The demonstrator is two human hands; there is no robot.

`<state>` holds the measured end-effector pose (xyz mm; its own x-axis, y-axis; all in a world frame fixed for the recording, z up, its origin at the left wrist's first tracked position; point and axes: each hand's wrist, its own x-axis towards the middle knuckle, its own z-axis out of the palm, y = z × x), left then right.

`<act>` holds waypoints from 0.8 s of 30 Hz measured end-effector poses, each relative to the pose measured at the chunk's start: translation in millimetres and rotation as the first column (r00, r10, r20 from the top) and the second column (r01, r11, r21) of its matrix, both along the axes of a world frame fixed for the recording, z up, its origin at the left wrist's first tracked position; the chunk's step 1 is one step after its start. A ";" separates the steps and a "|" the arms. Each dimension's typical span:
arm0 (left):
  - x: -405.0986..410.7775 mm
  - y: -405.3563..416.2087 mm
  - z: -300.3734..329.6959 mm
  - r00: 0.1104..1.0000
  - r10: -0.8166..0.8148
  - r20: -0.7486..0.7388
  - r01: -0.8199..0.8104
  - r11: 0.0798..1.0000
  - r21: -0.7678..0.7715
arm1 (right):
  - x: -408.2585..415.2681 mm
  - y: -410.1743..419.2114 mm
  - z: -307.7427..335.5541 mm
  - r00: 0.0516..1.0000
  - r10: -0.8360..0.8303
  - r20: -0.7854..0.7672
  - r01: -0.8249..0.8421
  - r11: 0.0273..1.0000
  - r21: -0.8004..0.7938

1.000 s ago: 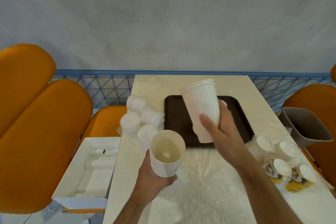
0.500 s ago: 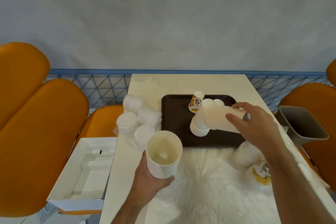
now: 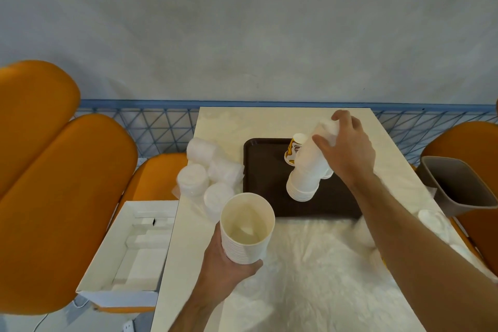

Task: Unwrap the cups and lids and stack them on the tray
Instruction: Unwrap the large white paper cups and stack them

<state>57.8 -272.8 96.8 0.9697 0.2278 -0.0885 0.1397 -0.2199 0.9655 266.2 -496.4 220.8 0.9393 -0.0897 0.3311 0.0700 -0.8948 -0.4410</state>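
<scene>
Gripping a stack of white cups (image 3: 307, 170) near its closed end, the right hand (image 3: 347, 148) holds it over the brown tray (image 3: 264, 170). Head view: the stack's long axis is tilted, rims pointing down and toward the person, the lowest rims at or just above the tray floor; contact cannot be confirmed. A printed cup (image 3: 295, 148) stands inverted on the tray just behind. The left hand (image 3: 229, 264) wraps a second cup stack (image 3: 246, 226), upright, mouth up, above the table's (image 3: 269, 121) near-left part. Wrapped lid bundles (image 3: 210, 175) lie left of the tray. A grey bin (image 3: 458, 186) sits at right.
</scene>
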 end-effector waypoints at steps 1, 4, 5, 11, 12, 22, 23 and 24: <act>0.1 -0.3 0.1 1.000 0.000 -0.003 0.000 1.000 0.000 | 3.6 1.3 -7.9 1.000 0.024 -0.007 -0.025 0.999 -0.031; -0.2 -1.3 1.5 1.000 0.000 -0.012 0.000 1.000 -0.007 | 4.6 3.4 -40.2 0.988 0.090 -0.126 -0.109 0.982 -0.152; -0.4 -1.5 1.6 1.000 0.002 -0.013 -0.002 1.000 -0.005 | 0.7 3.4 -51.0 0.981 0.091 -0.169 -0.121 0.976 -0.180; -1.6 -2.1 3.1 1.000 0.013 -0.015 -0.013 1.000 0.004 | -12.4 -1.4 -68.7 0.979 0.069 -0.191 -0.107 0.975 -0.196; -1.8 -2.3 4.5 1.000 0.010 -0.015 -0.010 1.000 0.003 | -12.1 -0.8 -64.2 0.977 0.071 -0.199 -0.110 0.974 -0.195; -0.7 -2.0 6.9 0.999 0.030 -0.014 -0.030 1.000 0.009 | -108.7 51.4 6.3 0.765 0.590 -0.256 -0.424 0.762 0.490; -0.8 -2.0 6.8 0.999 0.029 -0.018 -0.029 1.000 0.007 | -118.6 54.8 6.4 0.696 0.640 -0.324 -0.466 0.747 0.475; -1.1 -1.9 6.7 1.000 0.026 -0.016 -0.026 1.000 0.003 | -125.5 57.6 4.4 0.641 0.662 -0.390 -0.502 0.745 0.439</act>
